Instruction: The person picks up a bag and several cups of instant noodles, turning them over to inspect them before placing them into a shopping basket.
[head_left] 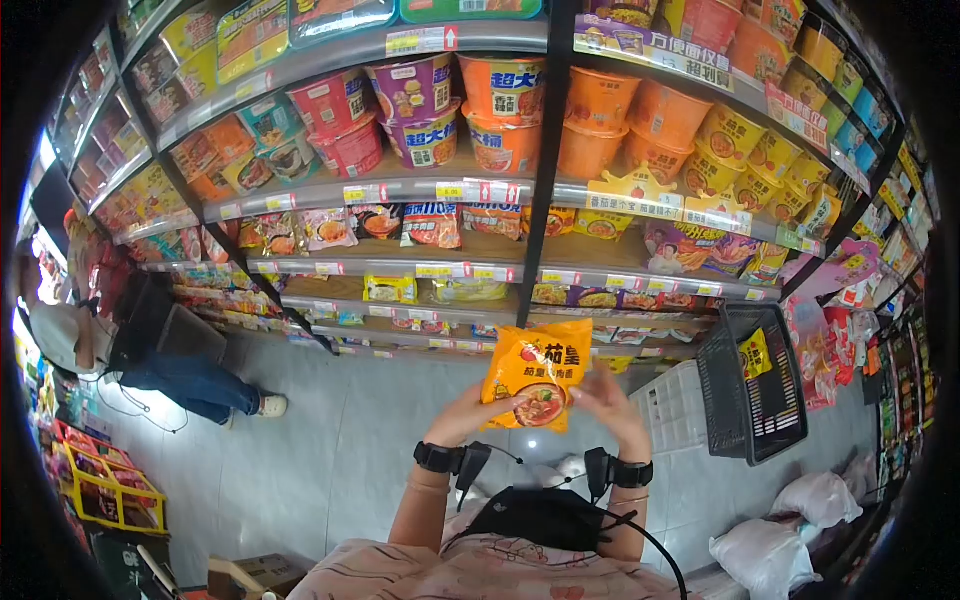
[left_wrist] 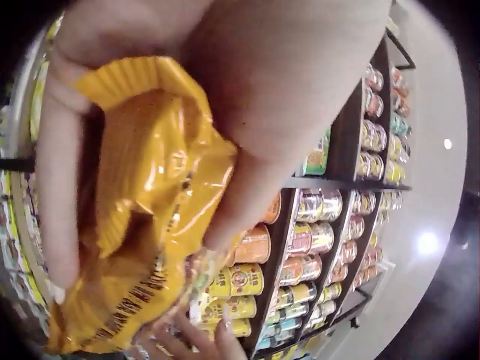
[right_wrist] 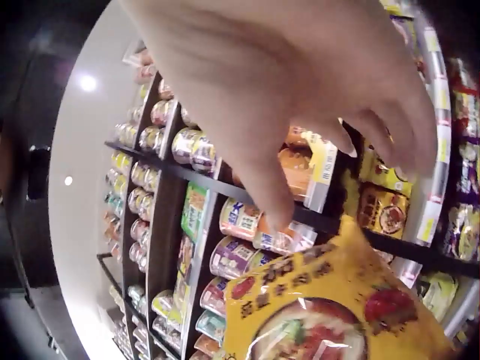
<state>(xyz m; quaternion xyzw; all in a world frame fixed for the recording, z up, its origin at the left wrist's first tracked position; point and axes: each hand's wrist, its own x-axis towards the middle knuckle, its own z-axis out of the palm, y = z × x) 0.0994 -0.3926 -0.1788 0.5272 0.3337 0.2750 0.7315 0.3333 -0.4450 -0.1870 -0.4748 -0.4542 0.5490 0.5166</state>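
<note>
A yellow-orange packet of instant noodles (head_left: 540,372), printed with a bowl of noodles, is held up in front of the shelves. My left hand (head_left: 462,416) grips its lower left side, the thumb across the front. In the left wrist view the thumb and fingers of the left hand (left_wrist: 292,82) pinch the crinkled packet (left_wrist: 161,176) from both sides. Beside the packet's right edge is my right hand (head_left: 612,408). The right wrist view shows that right hand (right_wrist: 277,82) with fingers spread and slightly bent, its thumb just above the packet (right_wrist: 337,300).
Shelves ahead carry noodle tubs (head_left: 500,95) and bagged noodles (head_left: 430,225). On the right, a black shopping basket (head_left: 717,400) with a yellow packet (head_left: 755,353) stands by a white crate (head_left: 660,408). White sacks (head_left: 760,555) lie lower right. Another person (head_left: 180,385) is at the left.
</note>
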